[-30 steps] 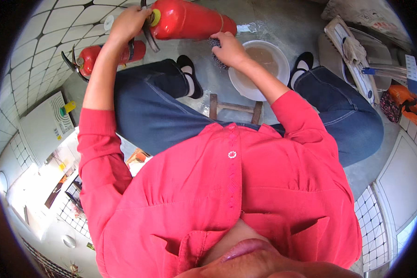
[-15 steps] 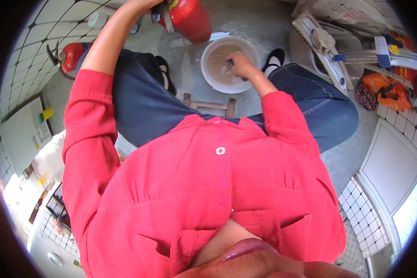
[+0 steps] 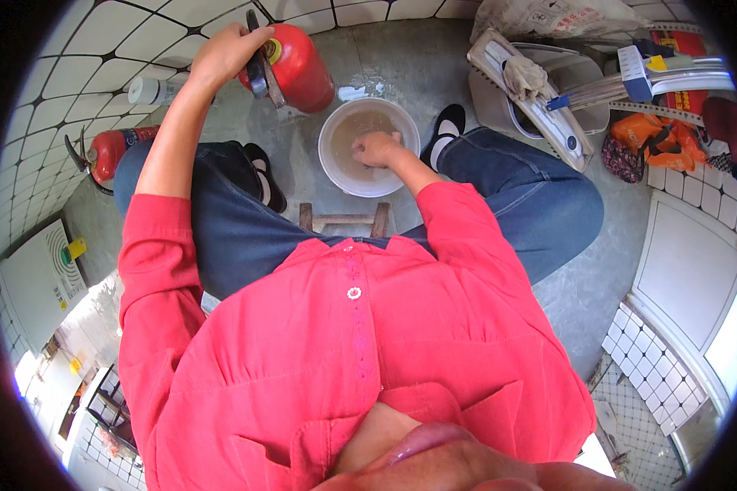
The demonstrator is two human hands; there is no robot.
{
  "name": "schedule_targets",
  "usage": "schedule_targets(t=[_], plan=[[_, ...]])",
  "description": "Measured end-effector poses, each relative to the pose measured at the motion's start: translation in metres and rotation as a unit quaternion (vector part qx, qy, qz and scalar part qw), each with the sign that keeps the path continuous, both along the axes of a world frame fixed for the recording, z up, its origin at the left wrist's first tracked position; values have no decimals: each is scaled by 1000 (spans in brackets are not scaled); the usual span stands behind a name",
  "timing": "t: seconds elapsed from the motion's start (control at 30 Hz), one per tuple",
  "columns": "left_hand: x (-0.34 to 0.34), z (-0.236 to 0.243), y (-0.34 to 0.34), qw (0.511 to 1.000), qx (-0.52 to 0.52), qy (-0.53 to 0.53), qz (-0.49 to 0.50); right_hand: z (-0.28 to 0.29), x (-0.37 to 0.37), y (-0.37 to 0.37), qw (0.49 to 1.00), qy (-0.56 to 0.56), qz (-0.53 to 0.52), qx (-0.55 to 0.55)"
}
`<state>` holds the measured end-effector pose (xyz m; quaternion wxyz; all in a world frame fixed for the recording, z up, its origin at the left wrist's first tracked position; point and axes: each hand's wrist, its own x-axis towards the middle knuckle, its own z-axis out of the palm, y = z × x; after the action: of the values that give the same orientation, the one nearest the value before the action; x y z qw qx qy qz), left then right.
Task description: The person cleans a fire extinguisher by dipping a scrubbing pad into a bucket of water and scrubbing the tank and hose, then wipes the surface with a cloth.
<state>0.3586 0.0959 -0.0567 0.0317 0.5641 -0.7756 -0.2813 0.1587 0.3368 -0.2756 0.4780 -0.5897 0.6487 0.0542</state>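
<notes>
A red fire extinguisher [image 3: 305,74] stands tilted on the wet floor beyond my left foot. My left hand [image 3: 226,54] is closed around its black handle [image 3: 256,75] at the valve end. To the right of it, between my feet, is a round whitish basin [image 3: 331,168] of murky brownish water [image 3: 354,131]. My right hand [image 3: 375,150] is down in the basin at the water, its fingers curled together. Whatever those fingers hold, if anything, is hidden.
A second red extinguisher [image 3: 110,155] stands by the tiled wall on the left, near a white cylindrical container [image 3: 145,91]. A low wooden stool [image 3: 344,219] is before me. To the right are a grey bin [image 3: 499,102], a long white panel [image 3: 540,106] and an orange bag [image 3: 659,135].
The view has shifted, showing more of the far wall and the whole left hand. My right hand has moved toward the basin's middle; the dark bluish thing at its fingers no longer shows.
</notes>
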Motion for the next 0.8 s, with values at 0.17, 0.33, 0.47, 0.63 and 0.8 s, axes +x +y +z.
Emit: schedule_targets(t=[0.17, 0.33, 0.47, 0.63, 0.8], plan=[[5, 6, 7, 999, -33, -4, -25, 52, -90, -55, 984, -130, -120, -2], [19, 11, 11, 996, -58, -18, -67, 160, -232, -69, 944, 263, -96, -175], [8, 38, 25, 996, -84, -29, -5, 160, -269, -21, 834, 511, -140, -153], [31, 29, 24, 994, -102, 7, 23, 159, -296, -36, 822, 336, -373, -270], [48, 5, 11, 996, -71, 60, -4, 227, -200, -80, 761, -195, -498, -366]])
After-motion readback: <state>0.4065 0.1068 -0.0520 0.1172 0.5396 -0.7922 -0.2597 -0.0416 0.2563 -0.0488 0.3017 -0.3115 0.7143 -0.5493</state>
